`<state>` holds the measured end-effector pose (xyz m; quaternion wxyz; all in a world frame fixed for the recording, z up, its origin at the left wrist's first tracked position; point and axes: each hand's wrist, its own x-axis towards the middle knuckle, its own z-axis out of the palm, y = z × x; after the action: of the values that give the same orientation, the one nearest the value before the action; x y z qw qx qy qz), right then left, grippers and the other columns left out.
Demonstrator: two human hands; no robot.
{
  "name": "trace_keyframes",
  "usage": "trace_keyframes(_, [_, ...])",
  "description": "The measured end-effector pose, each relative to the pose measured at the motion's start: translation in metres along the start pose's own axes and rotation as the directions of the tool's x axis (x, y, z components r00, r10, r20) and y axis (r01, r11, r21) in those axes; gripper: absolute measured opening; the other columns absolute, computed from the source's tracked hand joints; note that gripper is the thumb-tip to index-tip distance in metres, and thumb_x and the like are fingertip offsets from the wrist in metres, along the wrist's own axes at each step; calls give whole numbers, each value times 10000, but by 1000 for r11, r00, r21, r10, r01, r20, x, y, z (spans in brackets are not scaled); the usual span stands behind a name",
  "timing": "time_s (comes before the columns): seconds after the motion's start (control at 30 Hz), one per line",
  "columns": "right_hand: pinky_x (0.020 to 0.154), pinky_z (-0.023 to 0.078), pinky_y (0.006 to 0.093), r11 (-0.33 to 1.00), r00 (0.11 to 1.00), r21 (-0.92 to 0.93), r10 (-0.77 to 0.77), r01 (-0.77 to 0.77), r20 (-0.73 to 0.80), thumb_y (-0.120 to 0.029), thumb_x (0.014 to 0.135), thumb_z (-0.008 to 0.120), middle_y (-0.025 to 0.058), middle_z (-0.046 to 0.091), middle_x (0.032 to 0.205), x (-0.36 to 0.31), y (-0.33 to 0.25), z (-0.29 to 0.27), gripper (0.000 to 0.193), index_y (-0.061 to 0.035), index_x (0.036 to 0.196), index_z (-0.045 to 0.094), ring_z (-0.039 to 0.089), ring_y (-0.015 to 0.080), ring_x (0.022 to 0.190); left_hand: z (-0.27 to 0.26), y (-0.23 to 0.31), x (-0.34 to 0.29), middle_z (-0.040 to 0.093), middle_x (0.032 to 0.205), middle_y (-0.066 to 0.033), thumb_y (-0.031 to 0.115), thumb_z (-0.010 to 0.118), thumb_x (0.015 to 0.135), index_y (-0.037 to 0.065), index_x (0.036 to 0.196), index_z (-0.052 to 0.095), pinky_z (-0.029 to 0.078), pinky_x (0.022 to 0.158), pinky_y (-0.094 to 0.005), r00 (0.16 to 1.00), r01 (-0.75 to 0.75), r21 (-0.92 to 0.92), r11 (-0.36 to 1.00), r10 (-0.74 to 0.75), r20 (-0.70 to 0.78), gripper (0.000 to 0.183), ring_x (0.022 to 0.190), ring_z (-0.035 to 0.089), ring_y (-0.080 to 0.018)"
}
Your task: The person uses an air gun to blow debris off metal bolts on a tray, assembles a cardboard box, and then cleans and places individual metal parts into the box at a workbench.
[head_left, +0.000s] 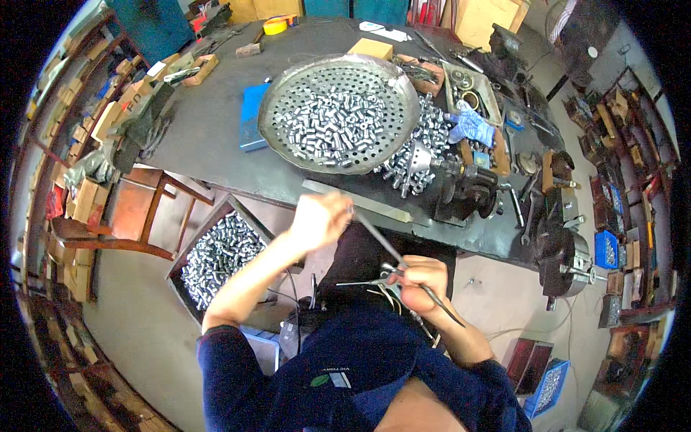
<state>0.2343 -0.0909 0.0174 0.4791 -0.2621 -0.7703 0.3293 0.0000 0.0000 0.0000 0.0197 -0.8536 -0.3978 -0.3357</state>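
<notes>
Head view: both hands' fingers clench one thin metal rod [392,248], left hand [320,219], right hand [425,282].

A thin grey metal rod [403,263] slants between both hands.

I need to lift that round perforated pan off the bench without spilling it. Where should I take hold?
Take the perforated pan by its bare rim at two opposite sides, left near the blue box and at the back. The front right rim is crowded by the pile of loose metal sleeves. It is shallow and loaded, so keep it level.
</notes>
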Motion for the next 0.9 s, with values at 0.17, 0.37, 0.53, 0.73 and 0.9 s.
trace_keyframes(0.17, [399, 339, 274, 998, 996, 47, 52, -49, -72, -28, 542, 531, 94, 513, 527, -1, -6, -7, 209, -39, 482, 332, 484, 195, 441, -19, -72, 61, 605, 669, -84, 116, 677, 703, 15, 971, 598, 454, 511, -307, 876, 368, -361, 857, -450, -176, 297, 525, 570, -149])
trace_keyframes(0.37, [434, 389, 268, 995, 991, 21, 101, -99, -90, -45, 565, 547, 98, 554, 564, -15, -7, 7, 219, -49, 483, 344, 545, 205, 493, -71, -86, 16, 597, 675, -105, 179, 653, 771, -22, 1064, 551, 456, 541, -272, 821, 437, -500, 748, -559, -118, 369, 541, 534, -125])
trace_keyframes(0.53, [446, 386, 264, 972, 987, 178, 159, -152, -29, -417, 774, 578, 96, 561, 576, -19, -2, 11, 505, -60, 488, 363, 547, 191, 516, -95, -113, -114, 608, 642, -113, 187, 659, 737, 4, 939, 607, 458, 544, -310, 748, 663, 57, 746, -662, -35, 278, 588, 590, -203])
trace_keyframes(0.73, [462, 400, 263, 964, 984, 198, 175, -178, 28, -374, 763, 606, 97, 563, 581, -16, 3, 17, 474, -52, 503, 375, 554, 193, 526, -58, -126, -243, 631, 740, -154, 260, 668, 667, 70, 824, 655, 496, 674, -385, 468, 775, 437, 456, -879, 88, 246, 714, 620, -312])
trace_keyframes(0.9, [462, 398, 258, 968, 975, 114, 222, -224, 25, -313, 761, 594, 95, 569, 585, -17, 1, 19, 435, -47, 498, 373, 555, 186, 525, -17, -127, -252, 631, 829, -162, 172, 620, 678, 38, 742, 633, 500, 716, -386, 353, 651, 671, 355, -924, 146, 149, 821, 622, -299])
